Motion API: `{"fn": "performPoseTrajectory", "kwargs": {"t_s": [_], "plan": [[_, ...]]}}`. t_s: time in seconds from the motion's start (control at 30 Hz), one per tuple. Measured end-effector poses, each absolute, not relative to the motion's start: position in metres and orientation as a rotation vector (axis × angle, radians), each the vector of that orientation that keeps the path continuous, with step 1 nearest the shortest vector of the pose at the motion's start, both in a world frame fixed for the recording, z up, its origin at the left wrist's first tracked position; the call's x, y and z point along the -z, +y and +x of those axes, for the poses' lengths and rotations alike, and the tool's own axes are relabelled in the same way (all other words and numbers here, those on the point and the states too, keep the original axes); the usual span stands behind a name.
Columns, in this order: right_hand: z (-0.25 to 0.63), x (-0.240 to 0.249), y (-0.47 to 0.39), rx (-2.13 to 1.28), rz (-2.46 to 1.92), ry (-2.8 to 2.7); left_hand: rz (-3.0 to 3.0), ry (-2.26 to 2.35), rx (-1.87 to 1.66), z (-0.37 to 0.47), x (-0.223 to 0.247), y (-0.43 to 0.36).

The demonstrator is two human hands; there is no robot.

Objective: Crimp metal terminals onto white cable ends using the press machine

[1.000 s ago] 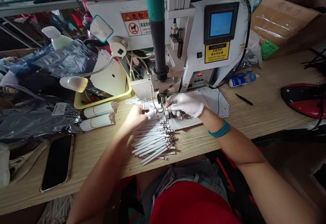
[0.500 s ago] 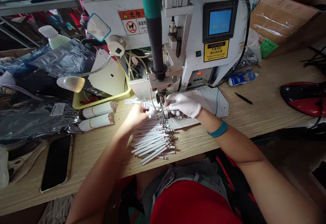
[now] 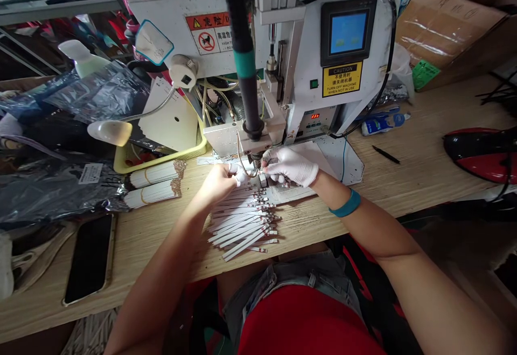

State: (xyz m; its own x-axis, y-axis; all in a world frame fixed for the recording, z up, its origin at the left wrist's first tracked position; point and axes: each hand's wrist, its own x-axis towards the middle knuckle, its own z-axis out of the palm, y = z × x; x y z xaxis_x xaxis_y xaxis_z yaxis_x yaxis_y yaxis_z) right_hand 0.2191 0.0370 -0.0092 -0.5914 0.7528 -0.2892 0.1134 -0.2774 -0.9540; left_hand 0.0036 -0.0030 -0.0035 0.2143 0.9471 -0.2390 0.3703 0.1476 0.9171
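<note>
My left hand (image 3: 220, 181), with white coverings on its fingertips, is closed in a pinch at the soldering machine's work spot. It seems to hold the end of a white flat strip, mostly hidden by the fingers. Opposite it, my right hand (image 3: 291, 166) wears a white glove with bare fingertips and pinches something too small to make out, right beside the iron's tip. The soldering iron (image 3: 252, 94) of the machine points down between both hands, its tip close to the fingers. Below them, several white flat strips (image 3: 242, 225) with small pieces at their right ends lie fanned out.
The white soldering machine (image 3: 301, 83) stands behind my hands. Rubber-banded bundles of white strips (image 3: 155, 188), a yellow basket (image 3: 161, 160) and a phone (image 3: 89, 258) are at left. At right lie a black pen (image 3: 386, 154), a blue-and-white packet (image 3: 383, 122) and a red-black object (image 3: 480, 155).
The soldering iron has come down along its slide toward the fingers, and the red number on the controller has changed. Both hands have stayed almost still.
</note>
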Motion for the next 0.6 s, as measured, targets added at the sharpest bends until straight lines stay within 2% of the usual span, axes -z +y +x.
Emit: {"fn": "performPoseTrajectory", "kwargs": {"t_s": [0.6], "plan": [[0.22, 0.017, 0.038, -1.936, -1.064, -1.523, 1.433, 1.331, -0.646, 0.0, 0.008, 0.0]]}}
